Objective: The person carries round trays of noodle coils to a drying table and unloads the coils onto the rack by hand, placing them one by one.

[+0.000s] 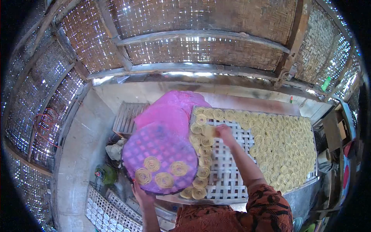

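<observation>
My left hand point(143, 196) grips the near edge of a round, purple-tinged lattice tray point(154, 135), fingers mostly hidden under it. Several coiled noodle nests point(164, 179) lie on the near half of that tray. Over the large woven bamboo rack point(228, 170), my right hand point(224, 132) is closed on a pale noodle nest point(208, 130), seen tilted and partly blurred. Rows of similar coils cover the rack's right part point(284, 150) and line its left edge point(199, 181). Bare white lattice shows between them.
A pink covered bundle point(170, 110) stands behind the round tray. To the left are a slatted wooden crate point(129, 116) and a green gas cylinder point(106, 174). Another rack with pale round pieces point(100, 214) sits at lower left. Woven bamboo walls point(205, 50) enclose the space.
</observation>
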The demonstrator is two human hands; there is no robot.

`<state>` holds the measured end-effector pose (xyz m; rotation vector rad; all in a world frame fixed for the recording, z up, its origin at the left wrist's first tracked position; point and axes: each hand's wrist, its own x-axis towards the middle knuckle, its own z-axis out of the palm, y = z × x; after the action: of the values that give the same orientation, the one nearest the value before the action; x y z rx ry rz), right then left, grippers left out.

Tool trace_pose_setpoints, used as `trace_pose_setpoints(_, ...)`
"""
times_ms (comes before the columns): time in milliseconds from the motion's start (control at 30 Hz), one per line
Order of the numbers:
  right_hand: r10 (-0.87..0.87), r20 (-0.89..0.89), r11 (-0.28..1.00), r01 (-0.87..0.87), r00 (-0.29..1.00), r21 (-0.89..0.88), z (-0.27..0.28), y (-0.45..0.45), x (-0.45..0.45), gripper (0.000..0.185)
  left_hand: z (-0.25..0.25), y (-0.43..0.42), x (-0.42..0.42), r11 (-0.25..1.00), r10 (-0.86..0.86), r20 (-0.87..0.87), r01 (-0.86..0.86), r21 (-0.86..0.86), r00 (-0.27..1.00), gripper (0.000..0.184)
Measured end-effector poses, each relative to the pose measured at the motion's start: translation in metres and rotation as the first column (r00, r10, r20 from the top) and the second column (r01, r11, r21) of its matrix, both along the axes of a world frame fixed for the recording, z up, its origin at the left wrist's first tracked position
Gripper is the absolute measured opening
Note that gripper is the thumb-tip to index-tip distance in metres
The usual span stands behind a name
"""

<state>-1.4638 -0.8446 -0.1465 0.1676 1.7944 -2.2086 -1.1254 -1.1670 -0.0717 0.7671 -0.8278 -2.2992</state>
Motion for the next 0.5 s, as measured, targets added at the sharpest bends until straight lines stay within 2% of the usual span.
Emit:
trace_pose_setpoints(33, -0.03, -0.032, 0.999, 0.03, 0.999, 0.022, 0.002, 0.001, -0.013, 0.01, 0.002, 0.0, 0.0, 0.995, 0.094, 0.126, -0.089, -0.048, 0.988, 0.045)
trace_pose_setpoints(100, -0.056, -0.064, 0.998, 0.059, 0.996, 0.038, -0.018, 0.005, -0.041, 0.013, 0.008, 0.0, -0.001, 0.995, 0.091, 0.103, -0.088, -0.04, 0.991, 0.045)
trace_pose_setpoints(167, -0.143, -0.1, 0.984, 0.13, 0.985, -0.12, -0.043, 0.0, -0.065, 0.017, 0.009, 0.0, -0.004, 0.996, 0.088, 0.081, -0.086, -0.033, 0.993, 0.044)
trace_pose_setpoints(200, -0.14, -0.099, 0.984, 0.127, 0.985, -0.124, -0.053, -0.003, -0.072, 0.017, 0.009, 0.001, -0.006, 0.995, 0.093, 0.105, -0.089, -0.046, 0.99, 0.043)
trace_pose_setpoints(267, -0.136, 0.016, 0.98, 0.137, 0.991, -0.145, -0.069, -0.007, -0.078, 0.017, 0.01, 0.007, -0.01, 0.994, 0.1, 0.128, -0.092, -0.062, 0.987, 0.042)
trace_pose_setpoints(300, 0.029, -0.048, 0.965, -0.016, 0.998, 0.263, -0.072, -0.001, -0.08, 0.02, 0.012, 0.011, -0.014, 0.993, 0.101, 0.151, -0.091, -0.07, 0.983, 0.041)
trace_pose_setpoints(333, 0.03, -0.043, 0.965, -0.018, 0.999, 0.262, -0.078, -0.003, -0.079, 0.02, 0.014, 0.015, -0.013, 0.993, 0.101, 0.182, -0.089, -0.076, 0.978, 0.04)
trace_pose_setpoints(367, 0.052, -0.348, 0.826, 0.156, 0.936, 0.542, -0.074, -0.008, -0.071, 0.021, 0.012, 0.016, -0.014, 0.998, 0.025, 0.102, -0.018, -0.065, 0.994, 0.036)
trace_pose_setpoints(400, 0.18, -0.596, 0.606, 0.389, 0.783, 0.694, -0.066, -0.016, -0.061, 0.022, 0.011, 0.02, -0.019, 0.998, 0.032, 0.108, -0.026, -0.059, 0.994, 0.036)
trace_pose_setpoints(433, 0.22, -0.747, 0.631, 0.492, 0.628, 0.6, -0.051, -0.027, -0.04, 0.021, 0.012, 0.027, -0.023, 0.998, 0.009, 0.12, 0.0, -0.07, 0.993, 0.034)
trace_pose_setpoints(467, 0.251, -0.601, 0.797, 0.191, 0.759, 0.574, -0.022, -0.041, -0.005, 0.021, 0.012, 0.035, -0.019, 0.997, -0.01, 0.144, 0.021, -0.077, 0.99, 0.033)
trace_pose_setpoints(500, 0.322, -0.445, 0.889, -0.104, 0.836, 0.446, 0.015, -0.058, 0.026, 0.022, 0.008, 0.041, -0.018, 0.998, 0.008, 0.157, 0.003, -0.068, 0.988, 0.033)
